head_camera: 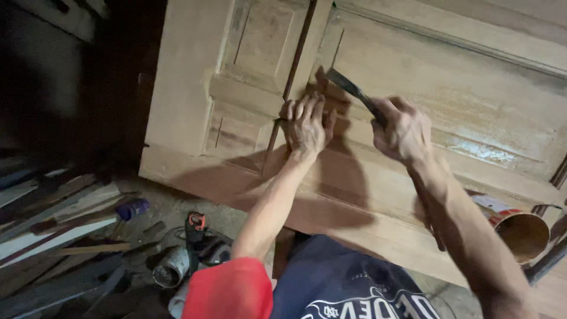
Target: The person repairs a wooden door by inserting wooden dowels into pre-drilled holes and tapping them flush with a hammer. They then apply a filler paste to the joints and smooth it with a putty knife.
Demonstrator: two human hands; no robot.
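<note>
**Q:** Hands first, how many and what's in them?

**A:** Two, both the wearer's. Left hand (307, 124) lies flat with fingers together, pressed on the wooden door (413, 118) at centre frame, holding nothing. Right hand (401, 131) is closed round the handle of one chisel (352, 91), blade pointing up-left, its tip just above the left hand's fingers (can't tell if it touches the wood).

**Q:** Anything else to count? What's the room like?

**A:** One open tin can (522, 234) at right edge, one power tool (198, 236) with a red-and-black body lower left, one purple-ended thing (133, 208) beside it, plus a heap of wood offcuts (53, 224) too jumbled to count. Door is bare pale timber with raised panels, filling the upper frame; floor is dusty concrete.

**Q:** What's unclear?

**A:** Upper left is nearly black. Door edges and the can are cut off by the frame.
</note>
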